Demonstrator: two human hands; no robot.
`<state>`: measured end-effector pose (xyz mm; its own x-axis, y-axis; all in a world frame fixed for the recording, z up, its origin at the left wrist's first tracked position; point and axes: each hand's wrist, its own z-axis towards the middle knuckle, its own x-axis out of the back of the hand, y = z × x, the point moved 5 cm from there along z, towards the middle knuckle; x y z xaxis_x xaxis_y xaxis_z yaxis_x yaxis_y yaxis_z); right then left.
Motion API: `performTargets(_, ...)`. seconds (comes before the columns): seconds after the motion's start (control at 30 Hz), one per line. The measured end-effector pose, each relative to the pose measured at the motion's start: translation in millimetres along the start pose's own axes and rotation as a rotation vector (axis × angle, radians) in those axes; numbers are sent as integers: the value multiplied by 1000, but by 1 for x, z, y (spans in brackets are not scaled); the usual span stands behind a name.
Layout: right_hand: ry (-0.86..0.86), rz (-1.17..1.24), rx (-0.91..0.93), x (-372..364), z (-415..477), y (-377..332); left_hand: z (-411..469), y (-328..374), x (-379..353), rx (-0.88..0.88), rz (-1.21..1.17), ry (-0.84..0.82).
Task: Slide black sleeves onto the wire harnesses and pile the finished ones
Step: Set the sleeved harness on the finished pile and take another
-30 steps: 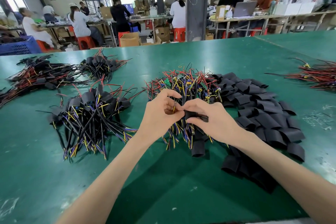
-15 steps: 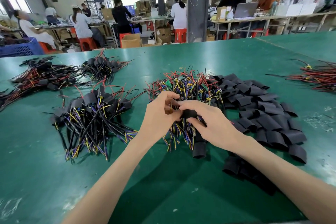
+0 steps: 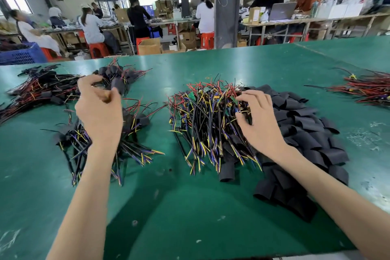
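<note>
At the far left of the green table (image 3: 190, 207) lies a heap of red-and-black harnesses (image 3: 42, 91), its wires running mostly left to right, with a smaller clump of sleeved ones (image 3: 118, 78) just behind and to its right. Nearer is the finished pile (image 3: 130, 143): its long axes run from far to near, fanned out, with the yellow and blue ends pointing towards the person. The left hand (image 3: 99, 110) hovers above this pile, fingers curled and blurred, so what it holds, if anything, cannot be told. A second ago both hands met over the middle heap, working a sleeve onto a harness; since then they have parted, the left swinging out over the finished pile. The middle heap of unsleeved harnesses (image 3: 202, 124) lies the same way — coloured tips near, red leads far. One loose sleeve (image 3: 226, 172) lies at its near edge. The right hand (image 3: 259, 120) has dropped onto the heap's right side, fingers spread and half bent, tips among the wires; a grip cannot be made out. Touching that heap on the right is the single pile of flat black sleeves (image 3: 306, 133), and well apart at the far right a heap of red wires (image 3: 369, 88) runs left to right. That makes five wire heaps and one sleeve pile — the pieces within them too many to count.
</note>
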<state>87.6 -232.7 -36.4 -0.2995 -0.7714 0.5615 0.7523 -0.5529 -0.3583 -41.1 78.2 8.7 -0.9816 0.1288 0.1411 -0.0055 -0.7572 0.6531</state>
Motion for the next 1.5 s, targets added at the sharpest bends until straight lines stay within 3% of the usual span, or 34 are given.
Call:
performTargets(0.1, 24, -64, -88, 2, 2, 12, 2, -38, 0, 153, 337, -66)
performTargets(0.2, 39, -113, -205, 7, 4, 28, -2, -57, -5, 226, 468, -191)
performTargets(0.3, 33, -157, -331, 12, 7, 48, -3, -54, -7, 188, 534, -180)
performTargets(0.43, -77, -224, -435, 10, 6, 68, -6, -49, -12, 124, 485, -223)
performTargets(0.53, -235, -213, -361, 0, 7, 72, -8, -51, -19, 156, 467, -316)
performTargets(0.7, -579, -166, -229, -33, -7, 65, -16, -25, -19, 26, 458, -162)
performTargets(0.83, -586, -165, -262, -35, -9, 67, -32, 12, -38, -181, 271, -231)
performTargets(0.97, -498, -169, -190, -21, -2, 55, -71, 39, -68, -266, 143, -470)
performTargets(1.03, -427, 54, -111, -10, 4, 32, -91, 41, -82, -240, 121, -597)
performTargets(1.1, -543, 282, -86, -7, 3, 10, -107, 40, -91, -180, 82, -697)
performTargets(1.23, -853, 172, -92, -20, -12, 0, -119, 33, -99, -50, -22, -766)
performTargets(1.5, -885, 134, -181, -25, -15, 18, -95, 23, -119, 176, -100, -664)
